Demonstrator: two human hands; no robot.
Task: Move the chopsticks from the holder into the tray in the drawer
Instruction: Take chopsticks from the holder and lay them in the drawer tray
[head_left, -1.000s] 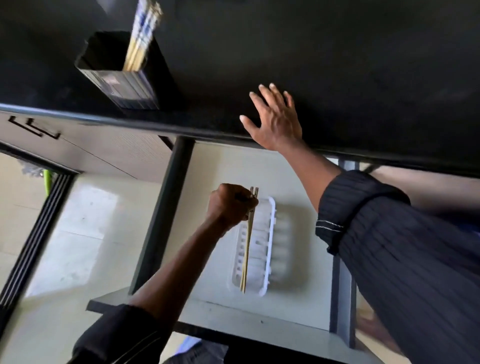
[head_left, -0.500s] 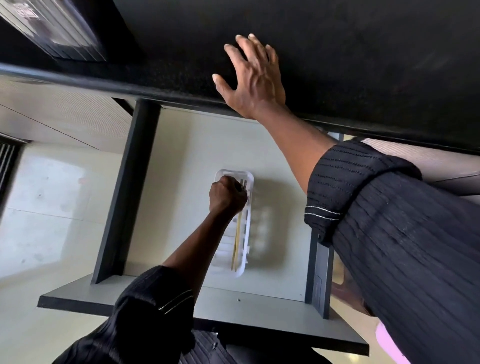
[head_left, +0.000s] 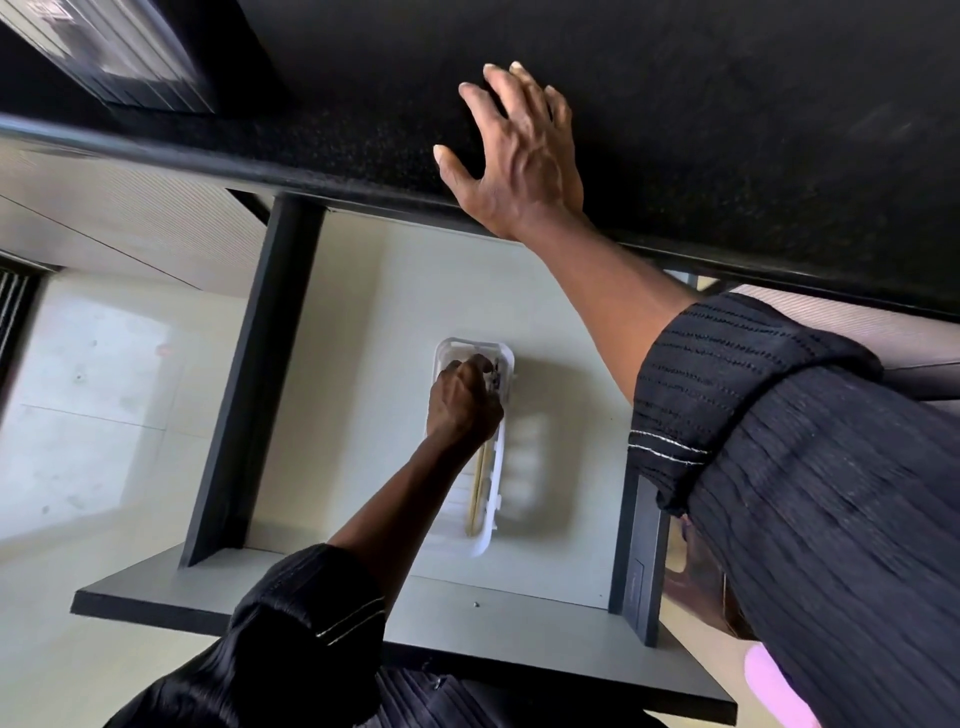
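A white slotted tray (head_left: 493, 540) lies in the open pale drawer (head_left: 363, 322). My left hand (head_left: 462, 405) is down inside the tray, fist closed around the upper end of a pair of light wooden chopsticks (head_left: 475, 493), whose lower ends lie along the tray toward me. My right hand (head_left: 519, 150) rests flat with fingers spread on the black countertop (head_left: 727, 130), holding nothing. The dark chopstick holder (head_left: 119, 57) shows only partly at the top left corner; its contents are out of frame.
The drawer has dark side rails (head_left: 249, 384) and a grey front panel (head_left: 415, 618) near me. Wood-grain cabinet fronts (head_left: 130, 218) sit to the left under the counter edge. Pale floor tiles (head_left: 88, 415) show at the left.
My left hand has lowered the chopsticks from above the tray down into it. The view has shifted, pushing the holder up to the corner. My right hand stays flat on the counter.
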